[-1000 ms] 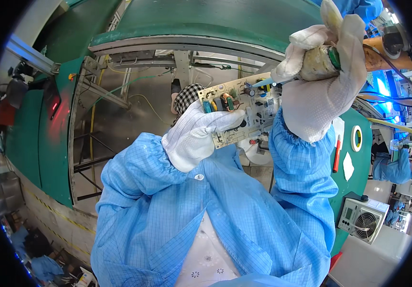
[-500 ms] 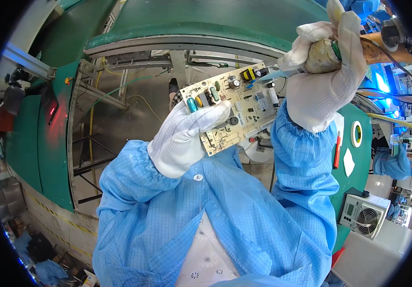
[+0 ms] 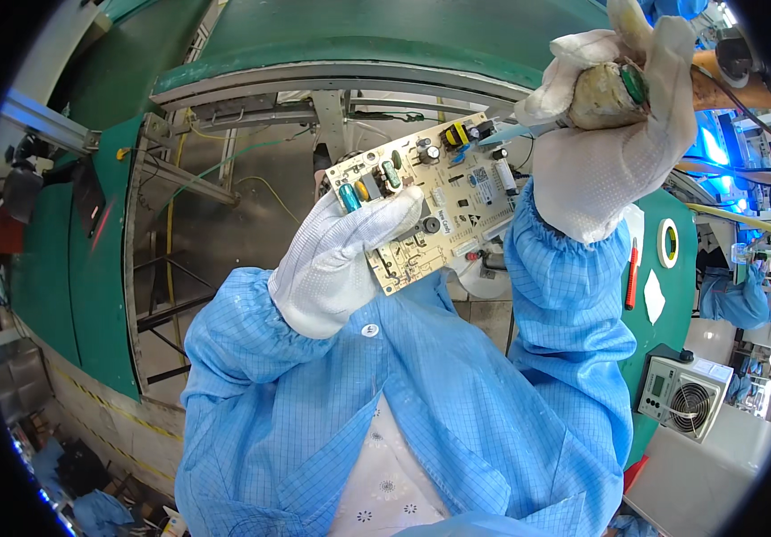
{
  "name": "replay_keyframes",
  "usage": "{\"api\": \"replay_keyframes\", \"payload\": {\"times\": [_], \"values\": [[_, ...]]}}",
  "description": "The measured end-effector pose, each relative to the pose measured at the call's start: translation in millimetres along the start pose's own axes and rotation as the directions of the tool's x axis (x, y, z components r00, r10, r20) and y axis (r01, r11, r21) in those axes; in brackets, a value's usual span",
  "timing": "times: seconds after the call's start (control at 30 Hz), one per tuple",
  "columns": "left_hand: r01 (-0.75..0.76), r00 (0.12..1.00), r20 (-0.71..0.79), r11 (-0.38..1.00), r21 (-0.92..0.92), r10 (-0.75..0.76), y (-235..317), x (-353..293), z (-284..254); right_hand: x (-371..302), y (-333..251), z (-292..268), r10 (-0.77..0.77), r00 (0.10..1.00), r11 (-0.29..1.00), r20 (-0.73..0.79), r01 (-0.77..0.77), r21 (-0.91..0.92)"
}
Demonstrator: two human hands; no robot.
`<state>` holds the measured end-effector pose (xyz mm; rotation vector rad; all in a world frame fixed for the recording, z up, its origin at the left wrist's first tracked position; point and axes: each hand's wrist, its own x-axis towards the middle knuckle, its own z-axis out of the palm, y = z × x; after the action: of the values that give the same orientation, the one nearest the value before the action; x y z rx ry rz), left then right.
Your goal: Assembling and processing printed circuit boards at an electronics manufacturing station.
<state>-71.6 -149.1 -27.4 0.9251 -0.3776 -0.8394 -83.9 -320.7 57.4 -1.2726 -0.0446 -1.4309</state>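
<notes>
My left hand [image 3: 336, 259], in a white dotted glove, grips the left edge of a cream circuit board [image 3: 448, 199], thumb on top. The board is tilted and carries capacitors, a yellow-and-black transformer [image 3: 457, 136] and a small round black part. My right hand [image 3: 604, 174], gloved too, is closed around a tool with a thick, stained whitish body [image 3: 602, 97] and a green end. Its pale blue pointed tip [image 3: 506, 134] reaches the board's upper right corner beside the transformer; whether it touches I cannot tell.
A green-topped bench [image 3: 376, 58] with a metal edge runs across the far side. On the right-hand green table lie a red-handled tool [image 3: 630, 282], a tape roll [image 3: 667, 242] and a white scrap [image 3: 654, 297]. A boxed fan unit [image 3: 685, 394] stands nearer me. People in blue work at the right.
My left hand and the board have shifted slightly left. The right hand has tilted a little, showing more of the tool's green end; its tip stays near the same board corner.
</notes>
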Motion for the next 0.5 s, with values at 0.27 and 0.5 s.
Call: {"api": "replay_keyframes", "payload": {"times": [0.27, 0.5], "values": [[0.196, 0.979, 0.055, 0.848, -0.492, -0.194, 23, 4, 11, -4, 1, 0, -0.028, 0.999, 0.999, -0.015, 0.028, -0.027], [0.152, 0.98, -0.058, 0.901, -0.407, -0.192, 16, 1, 7, -4, -1, -5, -0.046, 0.999, 0.992, 0.03, 0.049, -0.12]]}}
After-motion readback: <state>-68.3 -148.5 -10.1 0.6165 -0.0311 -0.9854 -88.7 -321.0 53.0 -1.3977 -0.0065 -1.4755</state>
